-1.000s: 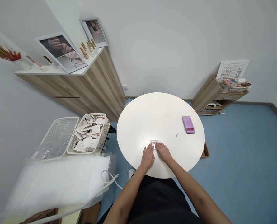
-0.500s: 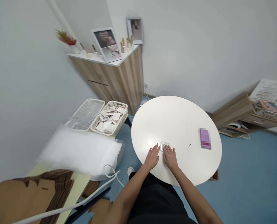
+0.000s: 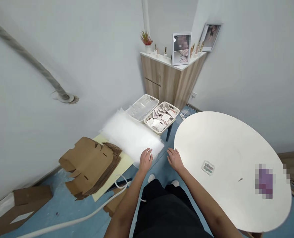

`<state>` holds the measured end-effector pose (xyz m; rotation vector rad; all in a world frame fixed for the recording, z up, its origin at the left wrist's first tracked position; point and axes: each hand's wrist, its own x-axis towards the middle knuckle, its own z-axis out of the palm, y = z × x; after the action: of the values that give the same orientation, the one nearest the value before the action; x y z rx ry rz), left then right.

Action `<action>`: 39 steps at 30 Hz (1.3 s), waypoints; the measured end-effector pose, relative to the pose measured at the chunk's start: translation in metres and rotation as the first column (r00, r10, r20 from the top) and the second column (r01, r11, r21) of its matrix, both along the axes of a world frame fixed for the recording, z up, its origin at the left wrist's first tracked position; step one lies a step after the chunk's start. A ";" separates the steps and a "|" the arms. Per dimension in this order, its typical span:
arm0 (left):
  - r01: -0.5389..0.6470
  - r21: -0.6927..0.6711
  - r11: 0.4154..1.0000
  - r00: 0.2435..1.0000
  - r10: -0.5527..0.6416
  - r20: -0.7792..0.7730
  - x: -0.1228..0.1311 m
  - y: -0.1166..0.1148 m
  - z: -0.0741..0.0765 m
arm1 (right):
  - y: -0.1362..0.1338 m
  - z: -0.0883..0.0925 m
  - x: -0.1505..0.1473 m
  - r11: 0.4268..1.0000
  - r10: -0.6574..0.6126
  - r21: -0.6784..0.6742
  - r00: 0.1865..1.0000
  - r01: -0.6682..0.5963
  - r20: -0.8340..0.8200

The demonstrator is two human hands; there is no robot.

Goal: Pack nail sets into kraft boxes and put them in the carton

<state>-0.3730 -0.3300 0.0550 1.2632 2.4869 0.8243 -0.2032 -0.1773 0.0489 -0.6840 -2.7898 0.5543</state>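
Note:
My left hand (image 3: 146, 160) is held out over the near right corner of a stack of white foam sheets (image 3: 133, 134), its fingers slightly apart and nothing in them. My right hand (image 3: 174, 158) is at the left edge of the white round table (image 3: 218, 132), fingers loosely bent and holding nothing. A small clear case (image 3: 208, 168) with several coloured pieces lies on that table, right of my right hand. Farther right on the table is a blurred purple packet (image 3: 265, 181).
Flat brown cardboard boxes (image 3: 90, 165) are stacked on the yellowish table (image 3: 127, 162) at left. Behind the foam are two white baskets, one with packets (image 3: 162, 117). A wooden cabinet (image 3: 169, 77) stands in the corner. A white cable (image 3: 87, 216) crosses the lower left.
The view has swung left. Both my hands have left the clear case and moved left, toward the gap between the tables. The case now lies uncovered on the round table.

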 end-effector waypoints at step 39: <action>-0.449 0.632 0.631 0.708 0.683 -0.179 -0.285 -0.099 0.127 | -0.076 0.025 -0.255 0.914 0.359 -0.165 0.929 -0.370 -0.090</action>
<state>-0.6579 -0.4294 0.1820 0.7643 3.2207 1.6992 -0.4583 -0.2534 0.0736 -0.1644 -2.8478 0.8871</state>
